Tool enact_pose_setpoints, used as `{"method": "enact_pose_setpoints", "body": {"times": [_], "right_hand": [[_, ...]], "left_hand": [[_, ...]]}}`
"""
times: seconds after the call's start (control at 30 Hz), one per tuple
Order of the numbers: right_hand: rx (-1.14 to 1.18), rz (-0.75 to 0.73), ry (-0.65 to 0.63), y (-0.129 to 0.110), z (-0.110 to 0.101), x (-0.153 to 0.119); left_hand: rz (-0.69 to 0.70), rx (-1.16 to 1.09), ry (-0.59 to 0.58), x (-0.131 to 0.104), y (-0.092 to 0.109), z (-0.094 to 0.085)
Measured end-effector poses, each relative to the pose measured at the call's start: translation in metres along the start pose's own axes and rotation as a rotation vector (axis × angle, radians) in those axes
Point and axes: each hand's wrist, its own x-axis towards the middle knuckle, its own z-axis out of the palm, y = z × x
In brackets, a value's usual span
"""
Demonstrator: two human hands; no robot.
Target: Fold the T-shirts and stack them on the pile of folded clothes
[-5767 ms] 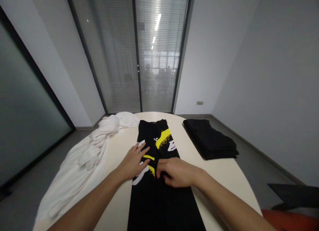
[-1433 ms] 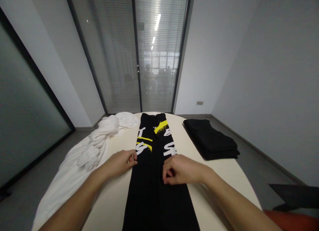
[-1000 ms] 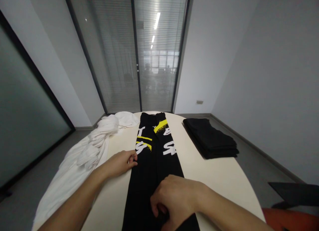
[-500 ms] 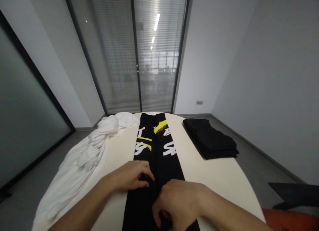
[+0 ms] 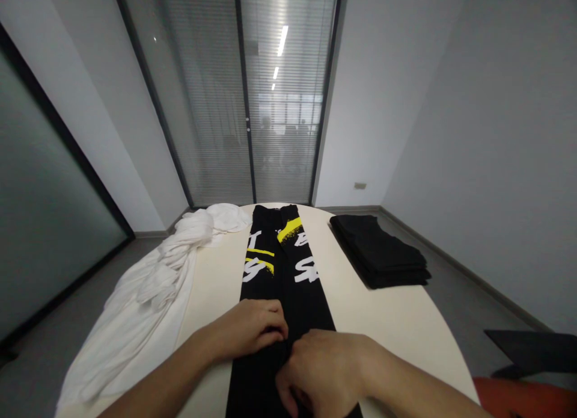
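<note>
A black garment (image 5: 303, 307) with white lettering and yellow streaks lies lengthwise on the table in a long narrow shape, its two sides meeting along a middle line. My left hand (image 5: 252, 326) rests on its left part, fingers curled together and pressing or pinching the cloth by the middle line. Closer to me, my right hand (image 5: 325, 367) bends down over the right part, with thumb and fingers closed at the cloth. Its fingertips are partly hidden beneath the hand. The near end of the garment runs out of view.
A crumpled white cloth (image 5: 153, 285) covers the left side of the round cream table (image 5: 387, 322). Folded black clothes (image 5: 378, 252) lie stacked at the right. Beyond the right edge are a dark flat object (image 5: 532, 349) and something red (image 5: 523, 397). Glass panels (image 5: 283, 153) stand behind.
My left hand has moved slightly right and nearer, its fingers closing from a looser curl at the garment's middle line. My right hand stays nearly in place.
</note>
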Motion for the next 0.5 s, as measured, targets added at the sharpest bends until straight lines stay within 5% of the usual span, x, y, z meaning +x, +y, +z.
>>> {"method": "enact_pose_setpoints", "body": {"times": [0.27, 0.5], "right_hand": [[-0.182, -0.062, 0.213, -0.004, 0.007, 0.002], [-0.227, -0.109, 0.028, -0.012, 0.005, 0.005]], "left_hand": [[-0.108, -0.064, -0.022, -0.001, -0.001, -0.001], [-0.188, -0.112, -0.038, 0.0, -0.001, -0.002]]}}
